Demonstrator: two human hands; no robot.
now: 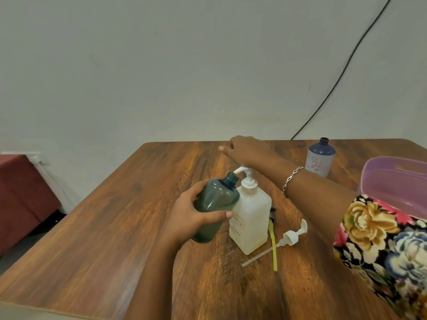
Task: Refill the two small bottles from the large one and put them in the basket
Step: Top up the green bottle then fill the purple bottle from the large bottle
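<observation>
Here, working left to right across the brown wood-grain table (115, 227): my left hand (194, 218) is wrapped around a small dark green translucent plastic bottle (216, 204), uncapped, tilted so its open neck sits just under the spout of the large white square pump bottle (250, 218). That large bottle stands upright near the table's middle. My right hand (242, 150) rests palm-down on its pump head, fingers loosely spread, a silver chain bracelet (291, 179) on the wrist. Just right of the large bottle lie a loose white pump dispenser (292, 236) with its clear tube and a yellow strip (273, 245). Further right, at the far edge, a small blue uncapped bottle (320, 157) stands upright. At far right sits the translucent purple plastic basket (392, 181).
</observation>
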